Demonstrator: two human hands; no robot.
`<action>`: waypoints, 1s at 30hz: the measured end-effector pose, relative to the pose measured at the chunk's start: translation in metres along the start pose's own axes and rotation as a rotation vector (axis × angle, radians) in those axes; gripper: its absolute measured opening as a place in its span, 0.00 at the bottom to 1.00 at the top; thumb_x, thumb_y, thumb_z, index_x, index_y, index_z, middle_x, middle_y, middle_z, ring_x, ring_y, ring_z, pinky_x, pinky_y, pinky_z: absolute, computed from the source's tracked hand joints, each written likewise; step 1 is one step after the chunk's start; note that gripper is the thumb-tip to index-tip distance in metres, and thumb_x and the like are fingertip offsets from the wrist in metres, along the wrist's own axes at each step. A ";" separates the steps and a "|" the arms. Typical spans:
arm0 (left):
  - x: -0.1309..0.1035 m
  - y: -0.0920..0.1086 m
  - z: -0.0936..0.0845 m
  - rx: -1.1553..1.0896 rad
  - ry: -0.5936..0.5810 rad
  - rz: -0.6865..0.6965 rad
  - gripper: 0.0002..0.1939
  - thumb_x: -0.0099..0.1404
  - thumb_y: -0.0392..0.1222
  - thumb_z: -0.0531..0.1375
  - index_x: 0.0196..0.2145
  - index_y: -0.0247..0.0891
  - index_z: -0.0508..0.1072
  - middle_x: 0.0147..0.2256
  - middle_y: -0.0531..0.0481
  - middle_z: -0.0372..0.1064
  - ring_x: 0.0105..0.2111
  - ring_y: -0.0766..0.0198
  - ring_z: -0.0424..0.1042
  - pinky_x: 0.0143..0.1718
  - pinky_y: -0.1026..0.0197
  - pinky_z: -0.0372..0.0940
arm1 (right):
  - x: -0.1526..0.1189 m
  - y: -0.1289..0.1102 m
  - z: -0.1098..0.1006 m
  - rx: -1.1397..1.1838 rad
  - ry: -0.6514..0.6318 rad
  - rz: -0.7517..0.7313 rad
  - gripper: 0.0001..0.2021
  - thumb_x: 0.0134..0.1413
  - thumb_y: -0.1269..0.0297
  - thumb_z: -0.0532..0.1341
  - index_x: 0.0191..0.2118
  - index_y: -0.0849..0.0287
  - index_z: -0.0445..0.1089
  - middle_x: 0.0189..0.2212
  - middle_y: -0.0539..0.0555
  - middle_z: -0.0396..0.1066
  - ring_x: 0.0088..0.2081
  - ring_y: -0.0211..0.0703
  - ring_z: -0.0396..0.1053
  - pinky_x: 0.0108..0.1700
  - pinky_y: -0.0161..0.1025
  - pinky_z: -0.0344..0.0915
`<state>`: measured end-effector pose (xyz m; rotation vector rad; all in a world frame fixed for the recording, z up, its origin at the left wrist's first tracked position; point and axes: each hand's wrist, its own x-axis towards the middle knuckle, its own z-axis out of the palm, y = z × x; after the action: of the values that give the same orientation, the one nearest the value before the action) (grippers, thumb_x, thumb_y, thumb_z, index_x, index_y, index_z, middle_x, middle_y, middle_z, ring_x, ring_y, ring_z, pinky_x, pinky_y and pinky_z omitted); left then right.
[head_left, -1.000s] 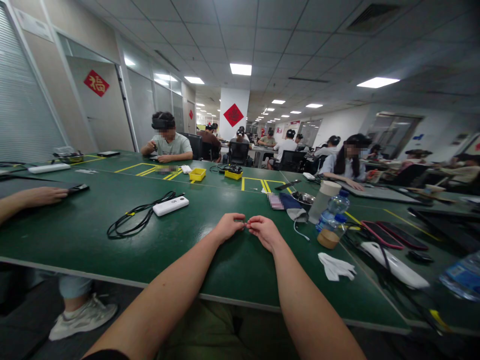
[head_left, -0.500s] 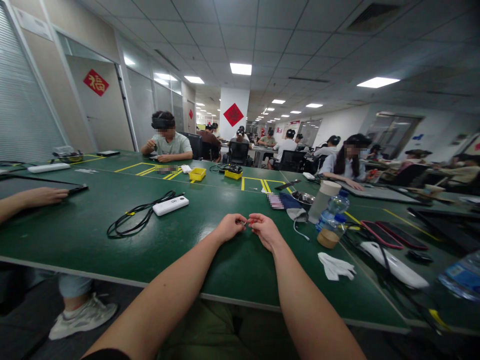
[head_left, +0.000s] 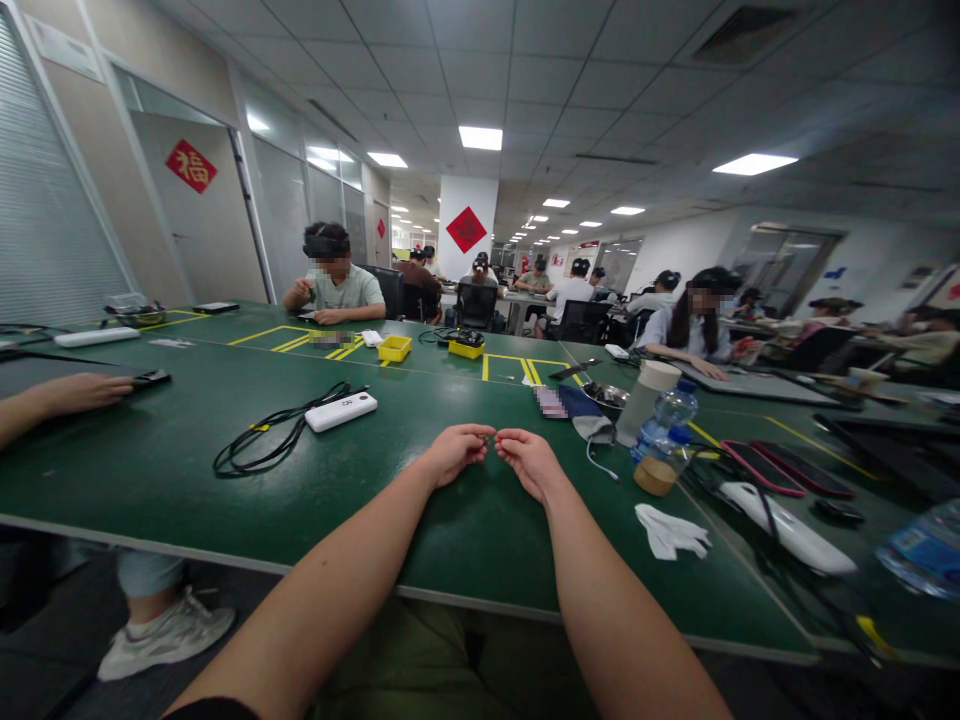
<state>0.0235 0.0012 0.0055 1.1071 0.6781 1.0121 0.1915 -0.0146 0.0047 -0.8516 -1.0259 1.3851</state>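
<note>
My left hand point(head_left: 456, 455) and my right hand point(head_left: 526, 462) meet over the green table point(head_left: 480, 540), fingertips nearly touching. In the left hand the fingers are closed on a small dark, metallic-looking piece point(head_left: 486, 441), too small to name. The right hand's thumb and forefinger are pinched together right beside it; whatever they hold, if anything, I cannot make out. A white power bank point(head_left: 341, 411) with a coiled black cable point(head_left: 251, 445) lies to the left of my hands. Right of them is a white glove point(head_left: 673, 532).
Clear bottles point(head_left: 660, 465) and a pale tumbler point(head_left: 646, 400) stand to the right, near a metal bowl point(head_left: 604, 396). Two phones point(head_left: 765, 468) and a white power bank point(head_left: 787, 528) lie further right. Yellow trays point(head_left: 394, 349) sit ahead. A neighbour's hand point(head_left: 86, 393) is at left.
My left hand has turned slightly, its forefinger now straighter toward the right fingertips. The right hand has barely moved. At the far left, the neighbour's hand has shifted a little left.
</note>
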 end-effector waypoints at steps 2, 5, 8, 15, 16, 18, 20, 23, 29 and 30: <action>-0.001 0.002 0.000 -0.046 0.001 -0.037 0.16 0.55 0.26 0.57 0.42 0.30 0.74 0.28 0.47 0.70 0.25 0.72 0.67 0.28 0.69 0.64 | -0.001 -0.001 0.000 0.022 -0.002 0.015 0.09 0.38 0.74 0.66 0.32 0.63 0.72 0.29 0.54 0.74 0.28 0.35 0.70 0.34 0.35 0.66; -0.003 0.004 0.001 -0.114 -0.021 -0.054 0.14 0.56 0.26 0.58 0.40 0.31 0.73 0.28 0.47 0.70 0.24 0.73 0.67 0.27 0.70 0.65 | -0.003 -0.004 -0.001 0.065 -0.028 0.030 0.11 0.40 0.75 0.65 0.34 0.62 0.72 0.30 0.54 0.74 0.28 0.35 0.70 0.33 0.34 0.66; -0.005 0.007 0.003 -0.171 -0.036 -0.065 0.07 0.56 0.26 0.58 0.33 0.31 0.72 0.27 0.47 0.69 0.24 0.72 0.68 0.27 0.70 0.65 | -0.003 -0.005 -0.001 0.106 -0.060 0.033 0.11 0.40 0.76 0.65 0.34 0.61 0.71 0.30 0.54 0.74 0.29 0.36 0.70 0.33 0.35 0.67; -0.005 0.007 0.003 -0.190 -0.042 -0.078 0.05 0.58 0.27 0.56 0.30 0.32 0.70 0.25 0.49 0.68 0.22 0.73 0.68 0.26 0.70 0.66 | -0.004 -0.006 -0.002 0.118 -0.133 0.033 0.08 0.40 0.76 0.64 0.32 0.62 0.71 0.32 0.55 0.75 0.29 0.35 0.70 0.34 0.34 0.67; -0.005 0.007 0.003 -0.187 -0.044 -0.082 0.05 0.59 0.27 0.56 0.31 0.32 0.70 0.25 0.49 0.68 0.22 0.73 0.68 0.26 0.71 0.66 | -0.004 -0.006 -0.002 0.116 -0.142 0.036 0.09 0.40 0.76 0.64 0.32 0.62 0.71 0.32 0.56 0.75 0.29 0.35 0.70 0.34 0.34 0.67; -0.004 0.006 0.003 -0.182 -0.038 -0.091 0.05 0.59 0.26 0.56 0.31 0.32 0.70 0.25 0.49 0.68 0.22 0.73 0.68 0.26 0.71 0.66 | -0.005 -0.006 -0.001 0.113 -0.153 0.037 0.09 0.40 0.76 0.64 0.32 0.62 0.72 0.33 0.56 0.75 0.29 0.35 0.70 0.34 0.34 0.66; -0.004 0.006 0.002 -0.180 -0.016 -0.099 0.05 0.59 0.26 0.56 0.31 0.32 0.70 0.25 0.49 0.68 0.21 0.73 0.67 0.25 0.71 0.65 | -0.006 -0.007 -0.001 0.106 -0.156 0.041 0.09 0.40 0.76 0.64 0.33 0.62 0.72 0.33 0.56 0.75 0.29 0.35 0.70 0.34 0.34 0.66; -0.004 0.008 0.002 -0.192 0.031 -0.098 0.06 0.59 0.26 0.56 0.32 0.31 0.70 0.25 0.49 0.68 0.21 0.74 0.67 0.23 0.72 0.64 | -0.006 -0.007 -0.001 0.104 -0.156 0.046 0.09 0.40 0.75 0.65 0.33 0.62 0.72 0.34 0.56 0.75 0.29 0.35 0.70 0.35 0.35 0.66; -0.006 0.010 0.004 -0.234 0.033 -0.058 0.03 0.61 0.29 0.58 0.34 0.30 0.70 0.26 0.48 0.68 0.23 0.74 0.67 0.26 0.72 0.65 | -0.005 -0.006 -0.003 0.128 -0.156 0.049 0.09 0.40 0.74 0.66 0.32 0.61 0.72 0.33 0.55 0.75 0.29 0.35 0.70 0.33 0.34 0.66; -0.006 0.010 0.004 -0.230 0.027 -0.054 0.02 0.60 0.30 0.59 0.34 0.30 0.70 0.26 0.49 0.68 0.23 0.74 0.67 0.26 0.73 0.65 | -0.005 -0.006 -0.003 0.130 -0.154 0.050 0.09 0.40 0.74 0.66 0.32 0.61 0.72 0.33 0.55 0.75 0.29 0.36 0.70 0.33 0.34 0.66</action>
<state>0.0213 -0.0047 0.0156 0.8716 0.5936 1.0324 0.1974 -0.0197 0.0091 -0.6872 -1.0244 1.5614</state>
